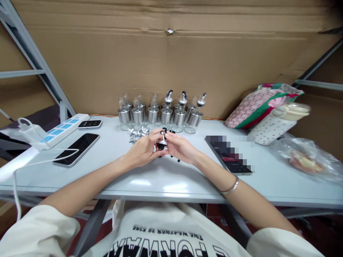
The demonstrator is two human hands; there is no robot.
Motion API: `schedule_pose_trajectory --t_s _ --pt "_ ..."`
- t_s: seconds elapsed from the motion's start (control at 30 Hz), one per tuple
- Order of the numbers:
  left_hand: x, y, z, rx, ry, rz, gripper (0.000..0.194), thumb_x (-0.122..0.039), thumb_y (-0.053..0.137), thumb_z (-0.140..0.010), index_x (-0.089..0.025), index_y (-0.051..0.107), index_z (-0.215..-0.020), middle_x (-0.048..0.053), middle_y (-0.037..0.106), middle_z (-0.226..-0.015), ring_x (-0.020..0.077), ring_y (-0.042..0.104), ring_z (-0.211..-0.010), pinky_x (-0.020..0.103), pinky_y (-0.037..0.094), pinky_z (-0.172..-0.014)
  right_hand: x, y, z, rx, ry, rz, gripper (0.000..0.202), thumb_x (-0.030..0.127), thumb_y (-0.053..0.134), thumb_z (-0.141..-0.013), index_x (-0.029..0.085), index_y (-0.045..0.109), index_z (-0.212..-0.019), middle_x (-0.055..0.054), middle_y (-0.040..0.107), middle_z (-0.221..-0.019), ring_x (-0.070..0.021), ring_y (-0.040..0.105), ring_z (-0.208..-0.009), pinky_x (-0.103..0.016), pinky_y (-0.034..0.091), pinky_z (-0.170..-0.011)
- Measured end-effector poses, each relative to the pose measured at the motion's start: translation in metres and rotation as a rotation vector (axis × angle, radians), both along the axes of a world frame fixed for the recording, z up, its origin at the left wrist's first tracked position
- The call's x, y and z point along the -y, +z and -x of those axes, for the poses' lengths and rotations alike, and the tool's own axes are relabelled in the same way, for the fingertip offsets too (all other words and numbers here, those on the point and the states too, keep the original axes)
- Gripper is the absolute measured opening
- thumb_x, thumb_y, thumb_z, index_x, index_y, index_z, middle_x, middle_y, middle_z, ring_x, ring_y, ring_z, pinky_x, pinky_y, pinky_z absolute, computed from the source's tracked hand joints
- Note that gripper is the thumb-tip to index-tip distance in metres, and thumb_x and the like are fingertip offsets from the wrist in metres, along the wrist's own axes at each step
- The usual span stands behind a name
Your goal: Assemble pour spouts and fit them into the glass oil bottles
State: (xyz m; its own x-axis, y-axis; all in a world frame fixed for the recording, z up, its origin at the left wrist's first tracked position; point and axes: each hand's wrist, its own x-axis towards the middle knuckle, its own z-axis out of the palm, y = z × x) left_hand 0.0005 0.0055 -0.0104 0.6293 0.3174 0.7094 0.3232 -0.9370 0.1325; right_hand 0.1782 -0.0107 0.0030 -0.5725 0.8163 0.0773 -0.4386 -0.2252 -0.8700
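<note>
Between both hands, above the middle of the table, is a bottle pourer spout (162,142) with a silver collar and black parts. My left hand (146,148) has its fingers closed round the spout's base from the left. My right hand (179,145) pinches its upper black part from the right. Behind my left hand lies a pile of silver spout pieces (138,133). Several small black parts (178,160) lie around my right hand, partly hidden by it. Farther back stand rows of glass bottles with steel sleeves (153,116); three in the front row carry pourer spouts (183,97).
On the left are a power strip (64,126), a white cable (40,163), a phone (77,149) and a small device (90,124). To the right lie a dark phone (227,153), a patterned bag (257,107), a tumbler (277,123) and a plastic bag (308,159). Cardboard (107,53) rises behind the table.
</note>
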Motion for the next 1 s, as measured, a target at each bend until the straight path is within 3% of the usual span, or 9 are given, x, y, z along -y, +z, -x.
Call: schedule_pose_trajectory --t_s 0.17,0.47,0.57,0.67,0.8,0.9,1.0 --pt "0.001 0.000 0.000 -0.031 0.019 -0.100 0.031 -0.035 0.046 -0.094 -0.020 0.030 -0.117 0.014 0.059 -0.112 0.0150 0.064 -0.071 0.031 0.051 -0.067 -0.004 0.000 -0.001 0.051 -0.011 0.050 0.034 0.050 0.059 -0.084 0.016 0.061 -0.085 -0.002 0.061 -0.075 -0.0152 0.057 -0.071 -0.026 0.046 -0.059" --pt "0.003 -0.004 -0.001 -0.103 0.100 -0.076 0.033 -0.024 0.043 -0.093 -0.021 0.033 -0.124 0.014 0.055 -0.124 0.0157 0.063 -0.070 0.032 0.050 -0.069 -0.004 0.002 -0.003 -0.018 0.039 0.081 0.025 0.040 0.067 -0.073 0.017 0.060 -0.073 0.000 0.059 -0.068 -0.0149 0.057 -0.071 -0.028 0.046 -0.069" --pt "0.005 -0.003 -0.001 -0.150 0.137 -0.030 0.035 -0.028 0.044 -0.093 -0.022 0.034 -0.127 0.016 0.048 -0.133 0.0182 0.065 -0.079 0.033 0.051 -0.073 -0.004 0.001 0.002 -0.025 -0.008 0.105 0.021 0.038 0.062 -0.075 0.018 0.057 -0.071 0.001 0.056 -0.063 -0.0155 0.057 -0.066 -0.028 0.045 -0.064" --pt "0.002 0.000 0.000 -0.143 0.087 0.014 0.035 -0.034 0.044 -0.093 -0.022 0.037 -0.125 0.014 0.050 -0.129 0.0213 0.064 -0.092 0.035 0.051 -0.077 -0.003 0.001 0.006 -0.020 -0.061 0.125 0.030 0.041 0.059 -0.075 0.018 0.049 -0.059 0.000 0.056 -0.062 -0.0144 0.055 -0.062 -0.026 0.045 -0.059" --pt "-0.023 0.008 0.002 0.005 0.009 0.030 0.040 -0.041 0.042 -0.093 -0.019 0.036 -0.126 0.015 0.054 -0.122 0.0237 0.057 -0.109 0.039 0.048 -0.091 -0.003 0.005 0.001 -0.024 -0.249 0.054 0.045 0.046 0.063 -0.074 0.018 0.036 -0.051 0.002 0.050 -0.051 -0.0071 0.041 -0.042 -0.020 0.034 -0.044" --pt "-0.061 0.019 -0.002 0.165 0.203 0.114 0.044 -0.034 0.047 -0.090 -0.014 0.034 -0.127 0.019 0.048 -0.129 0.0258 0.048 -0.122 0.042 0.042 -0.101 -0.007 0.010 -0.009 -0.033 -0.398 0.052 0.052 0.046 0.065 -0.074 0.019 0.027 -0.050 0.005 0.041 -0.042 -0.0033 0.026 -0.033 -0.018 0.017 -0.036" --pt "-0.104 0.031 -0.011 0.237 0.352 0.235 0.053 -0.025 0.052 -0.086 -0.009 0.028 -0.131 0.024 0.038 -0.139 0.0289 0.039 -0.133 0.045 0.035 -0.108 -0.009 0.013 -0.015 -0.022 -0.492 0.040 0.055 0.048 0.065 -0.075 0.019 0.025 -0.051 0.005 0.039 -0.041 -0.0023 0.023 -0.032 -0.018 0.014 -0.035"
